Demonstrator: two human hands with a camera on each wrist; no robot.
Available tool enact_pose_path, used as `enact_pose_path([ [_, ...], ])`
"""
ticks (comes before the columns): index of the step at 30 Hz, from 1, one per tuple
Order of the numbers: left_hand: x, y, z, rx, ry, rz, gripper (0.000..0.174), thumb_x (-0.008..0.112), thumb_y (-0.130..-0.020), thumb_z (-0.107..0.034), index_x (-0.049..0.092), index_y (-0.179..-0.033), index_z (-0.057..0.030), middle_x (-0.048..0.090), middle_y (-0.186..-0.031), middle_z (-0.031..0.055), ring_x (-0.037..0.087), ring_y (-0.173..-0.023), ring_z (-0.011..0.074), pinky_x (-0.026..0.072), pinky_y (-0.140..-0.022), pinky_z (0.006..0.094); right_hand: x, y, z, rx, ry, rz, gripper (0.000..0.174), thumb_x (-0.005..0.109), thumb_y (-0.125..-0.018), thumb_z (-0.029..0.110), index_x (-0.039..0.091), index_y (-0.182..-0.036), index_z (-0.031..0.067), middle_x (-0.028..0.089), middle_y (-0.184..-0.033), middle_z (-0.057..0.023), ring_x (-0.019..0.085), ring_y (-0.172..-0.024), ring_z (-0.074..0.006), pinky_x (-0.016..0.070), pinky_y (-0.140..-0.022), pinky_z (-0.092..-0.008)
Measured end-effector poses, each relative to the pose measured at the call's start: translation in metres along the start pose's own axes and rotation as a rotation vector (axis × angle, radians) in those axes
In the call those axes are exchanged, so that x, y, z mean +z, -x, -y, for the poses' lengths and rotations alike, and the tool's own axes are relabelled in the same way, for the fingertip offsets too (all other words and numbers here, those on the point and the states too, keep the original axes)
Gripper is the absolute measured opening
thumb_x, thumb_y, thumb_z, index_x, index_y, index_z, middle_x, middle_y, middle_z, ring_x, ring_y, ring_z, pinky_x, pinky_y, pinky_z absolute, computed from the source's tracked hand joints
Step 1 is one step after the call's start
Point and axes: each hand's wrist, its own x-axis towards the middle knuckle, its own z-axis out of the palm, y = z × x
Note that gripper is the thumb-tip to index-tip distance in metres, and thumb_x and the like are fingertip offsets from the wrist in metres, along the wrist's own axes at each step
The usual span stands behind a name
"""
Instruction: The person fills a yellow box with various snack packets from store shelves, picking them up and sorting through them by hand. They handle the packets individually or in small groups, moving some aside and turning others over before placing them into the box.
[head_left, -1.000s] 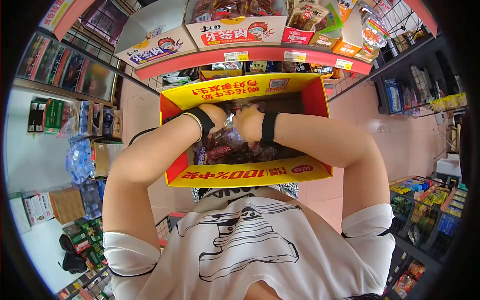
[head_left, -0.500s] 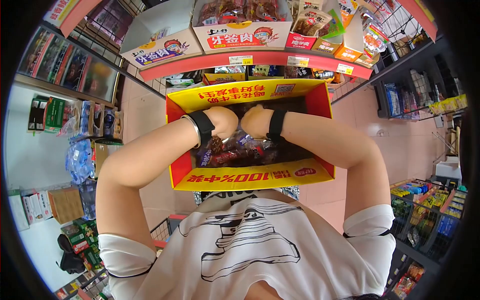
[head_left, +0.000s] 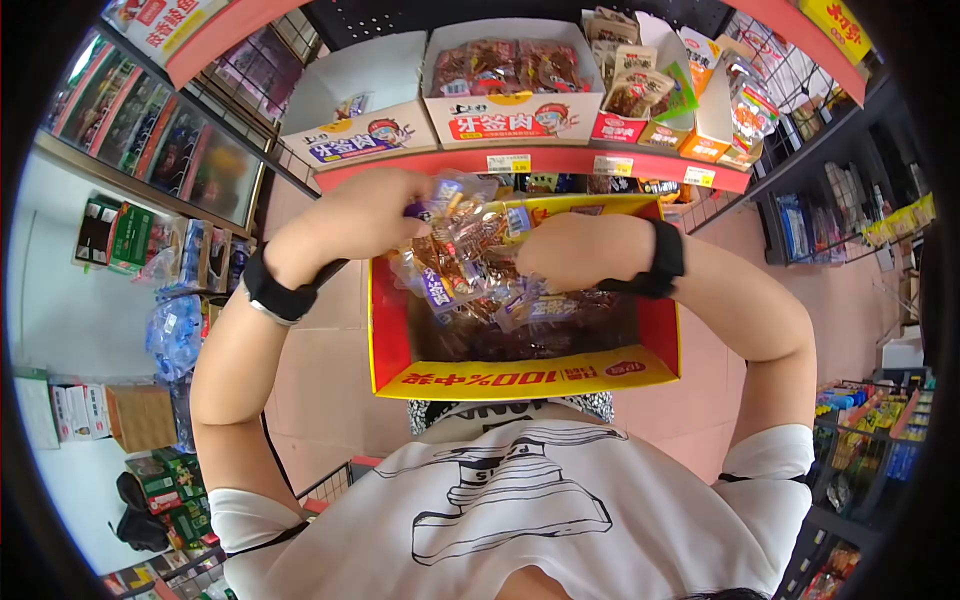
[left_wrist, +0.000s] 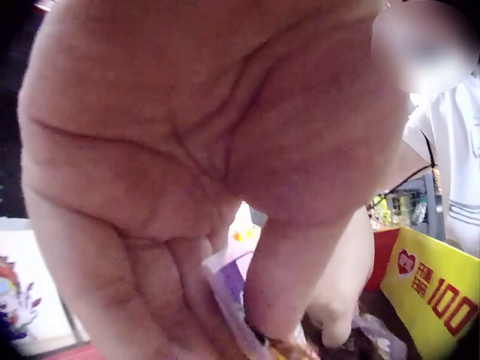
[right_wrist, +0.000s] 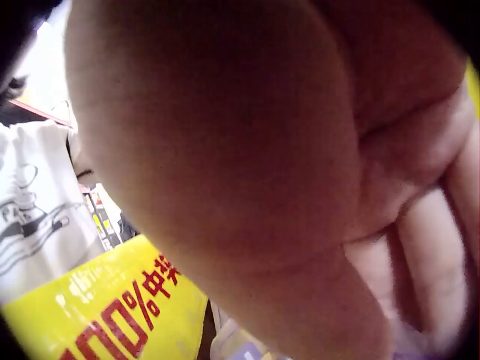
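Note:
A red and yellow cardboard box (head_left: pixel 545 377) stands low in front of the person's body, with small clear snack packets inside. Over its left and far side rises a bunch of purple-labelled snack packets (head_left: pixel 455 250), between both hands. My left hand (head_left: pixel 365 215) pinches the edge of a packet (left_wrist: pixel 234 289) between thumb and fingers at the box's far left corner. On the bunch's right side, above the box, my right hand (head_left: pixel 590 250) grips packets with bent fingers; its fingertips are mostly hidden.
Beyond the box a shelf with a red front edge (head_left: pixel 400 165) carries a nearly bare white carton (head_left: pixel 360 140), a fuller carton (head_left: pixel 520 125) of snack packets and several smaller boxes. Wire racks (head_left: pixel 860 420) of goods line the right. Boxes and packages (head_left: pixel 140 418) stand at left.
Both hands were down inside the box; they have come up with a bunch of packets. The left hand has moved out to the far left. Box and shelf now sit lower in view.

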Motion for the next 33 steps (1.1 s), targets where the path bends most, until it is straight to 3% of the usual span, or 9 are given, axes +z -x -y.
enact_pose_path([
  [1, -0.003, 0.004, 0.01, -0.002, -0.002, -0.014, 0.019, 0.063, -0.08, -0.005, 0.055, -0.096, 0.0007, 0.06, -0.078, 0.008, 0.059, -0.073, 0.0163, 0.0478, -0.068, 0.028, -0.024, 0.016, 0.009, 0.027, -0.114, -0.078, 0.023, 0.062, -0.065, 0.006, 0.061, -0.086, -0.0018, 0.061, -0.078, -0.0195, 0.061, -0.076, -0.035, 0.0483, -0.065, -0.0417],
  [3, -0.005, 0.011, 0.036, -0.021, 0.535, 0.001, 0.017, 0.059, -0.084, -0.003, 0.054, -0.1, 0.0013, 0.06, -0.08, 0.002, 0.057, -0.075, 0.0086, 0.0474, -0.068, 0.024, -0.044, 0.032, 0.01, 0.06, -0.202, -0.109, 0.032, 0.066, -0.064, 0.006, 0.059, -0.094, -0.0011, 0.059, -0.082, -0.019, 0.059, -0.081, -0.0342, 0.0474, -0.07, -0.0392],
  [4, -0.007, 0.015, 0.048, 0.057, 0.604, 0.029, 0.025, 0.057, -0.086, -0.003, 0.052, -0.111, 0.0011, 0.062, -0.089, 0.0013, 0.058, -0.078, 0.0078, 0.0501, -0.07, 0.0245, -0.053, 0.04, 0.01, 0.054, -0.189, -0.106, 0.032, 0.066, -0.064, 0.006, 0.059, -0.094, -0.0011, 0.059, -0.082, -0.019, 0.059, -0.081, -0.0342, 0.0474, -0.07, -0.0392],
  [7, -0.007, 0.026, 0.061, 0.081, 0.755, -0.052, 0.024, 0.058, -0.086, -0.005, 0.054, -0.109, 0.0006, 0.063, -0.091, 0.002, 0.059, -0.076, 0.008, 0.0499, -0.071, 0.0244, -0.07, 0.056, 0.008, 0.208, -0.395, -0.148, 0.031, 0.068, -0.067, 0.005, 0.058, -0.096, -0.0008, 0.061, -0.084, -0.0149, 0.06, -0.081, -0.0271, 0.0474, -0.072, -0.0346],
  [10, -0.005, 0.032, 0.073, 0.054, 0.761, -0.121, 0.025, 0.061, -0.085, -0.009, 0.054, -0.108, -0.0016, 0.063, -0.09, 0.0004, 0.058, -0.076, 0.0063, 0.0479, -0.07, 0.0216, -0.058, 0.066, -0.007, 0.275, -0.91, -0.461, 0.027, 0.064, -0.079, 0.0, 0.056, -0.104, 0.0016, 0.062, -0.088, -0.0022, 0.058, -0.082, -0.0106, 0.0468, -0.071, -0.0257],
  [14, 0.001, 0.033, 0.086, 0.038, 0.93, -0.194, 0.029, 0.064, -0.084, -0.015, 0.054, -0.109, -0.0052, 0.062, -0.086, -0.0025, 0.058, -0.075, 0.0053, 0.0468, -0.07, 0.02, -0.044, 0.067, -0.034, 0.315, -1.25, -0.653, 0.036, 0.06, -0.082, 0.0, 0.05, -0.115, 0.0048, 0.06, -0.093, 0.0011, 0.058, -0.078, -0.0064, 0.0464, -0.066, -0.0203],
  [22, 0.015, 0.015, 0.094, 0.07, 1.114, -0.174, 0.03, 0.064, -0.084, -0.019, 0.055, -0.109, -0.0066, 0.063, -0.089, -0.0027, 0.058, -0.077, 0.0043, 0.0489, -0.072, 0.0202, -0.062, 0.047, -0.02, 0.039, -1.577, -0.698, 0.039, 0.059, -0.084, 0.005, 0.047, -0.121, 0.0083, 0.059, -0.1, 0.0028, 0.055, -0.081, -0.0049, 0.0471, -0.07, -0.0216],
  [25, 0.014, 0.014, 0.085, 0.051, 1.169, -0.2, 0.024, 0.063, -0.085, -0.017, 0.054, -0.105, -0.0068, 0.059, -0.081, -0.0042, 0.059, -0.076, 0.004, 0.0518, -0.069, 0.0194, -0.066, 0.039, -0.016, 0.086, -1.577, -0.732, 0.039, 0.059, -0.085, 0.005, 0.047, -0.122, 0.0088, 0.058, -0.101, 0.0032, 0.055, -0.081, -0.0052, 0.0472, -0.071, -0.0218],
  [33, 0.019, 0.014, 0.096, 0.063, 1.325, -0.182, 0.031, 0.06, -0.087, -0.015, 0.05, -0.114, -0.0053, 0.06, -0.095, 0.0003, 0.062, -0.084, 0.0092, 0.0544, -0.073, 0.0212, -0.066, 0.031, -0.036, 0.083, -1.679, -0.808, 0.032, 0.055, -0.088, 0.006, 0.048, -0.118, 0.008, 0.059, -0.108, -0.0007, 0.058, -0.091, -0.0085, 0.0482, -0.074, -0.0244],
])
